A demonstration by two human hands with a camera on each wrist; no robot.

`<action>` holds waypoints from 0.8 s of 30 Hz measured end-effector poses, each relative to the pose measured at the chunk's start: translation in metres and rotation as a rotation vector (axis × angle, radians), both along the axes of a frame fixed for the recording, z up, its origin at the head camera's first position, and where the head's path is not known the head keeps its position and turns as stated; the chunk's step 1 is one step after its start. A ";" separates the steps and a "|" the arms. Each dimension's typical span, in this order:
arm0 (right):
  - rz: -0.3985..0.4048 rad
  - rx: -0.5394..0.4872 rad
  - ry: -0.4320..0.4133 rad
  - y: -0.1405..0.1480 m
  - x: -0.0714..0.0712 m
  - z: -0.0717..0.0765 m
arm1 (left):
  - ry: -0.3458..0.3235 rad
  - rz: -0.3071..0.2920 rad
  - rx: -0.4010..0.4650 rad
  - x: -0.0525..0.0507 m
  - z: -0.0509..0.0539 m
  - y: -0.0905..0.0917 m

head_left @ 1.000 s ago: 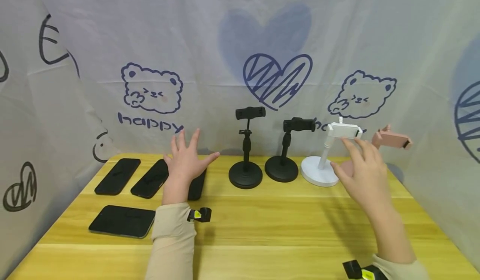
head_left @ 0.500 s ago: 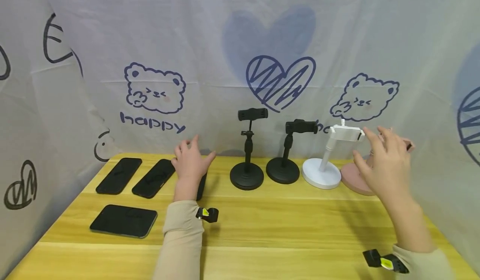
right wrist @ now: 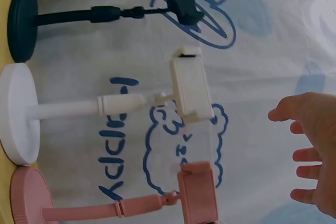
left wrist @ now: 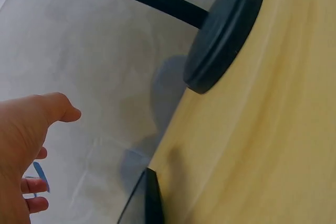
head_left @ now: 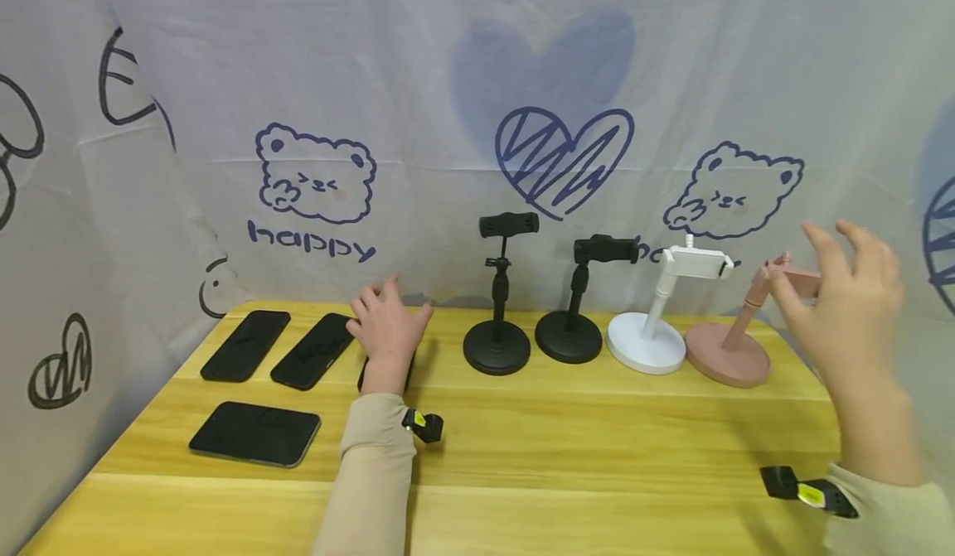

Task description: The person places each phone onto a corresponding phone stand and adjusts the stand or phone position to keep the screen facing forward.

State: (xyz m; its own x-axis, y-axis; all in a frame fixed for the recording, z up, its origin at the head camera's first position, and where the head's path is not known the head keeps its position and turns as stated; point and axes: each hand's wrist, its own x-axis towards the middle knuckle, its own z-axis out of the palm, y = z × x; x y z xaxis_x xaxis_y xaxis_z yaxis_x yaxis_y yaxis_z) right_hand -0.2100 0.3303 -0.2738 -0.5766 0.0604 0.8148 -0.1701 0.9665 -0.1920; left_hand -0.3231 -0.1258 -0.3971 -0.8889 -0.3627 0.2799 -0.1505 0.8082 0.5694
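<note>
My left hand (head_left: pixel 388 328) hovers over a dark phone (head_left: pixel 408 372) on the table, hiding most of it. In the left wrist view a gap separates the hand (left wrist: pixel 26 140) from that phone (left wrist: pixel 146 203); the thumb sticks out and nothing is held. At the right my right hand (head_left: pixel 858 316) is raised with fingers spread, beside a pink phone stand (head_left: pixel 727 355). Its thumb overlaps the stand's clamp in the head view, but the right wrist view shows the hand (right wrist: pixel 315 145) apart from the pink stand (right wrist: pixel 197 195) and the white phone stand (right wrist: pixel 191 87), holding nothing.
Two black phone stands (head_left: pixel 496 347) (head_left: pixel 569 337) and the white stand (head_left: pixel 646 344) line the back of the wooden table (head_left: pixel 522 473). More phones (head_left: pixel 246 345) (head_left: pixel 312 352) (head_left: pixel 255 434) lie flat at the left. A printed curtain (head_left: pixel 433 125) hangs close behind.
My right hand has moved right, from in front of the white stand to past the pink one, uncovering its base. My left hand has shifted slightly right and lower over the phone.
</note>
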 end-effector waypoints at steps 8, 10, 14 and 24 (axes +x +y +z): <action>-0.138 -0.084 -0.183 0.013 0.001 0.005 | -0.072 0.007 0.020 -0.004 -0.013 -0.008; -0.144 -0.104 -0.194 0.015 0.001 0.005 | -0.089 -0.001 0.020 -0.005 -0.015 -0.009; -0.158 -0.125 -0.217 0.019 -0.002 0.001 | -0.149 -0.015 0.017 -0.007 -0.020 -0.009; -0.165 -0.170 -0.301 0.032 -0.008 -0.020 | -0.253 -0.005 0.049 -0.010 -0.030 -0.010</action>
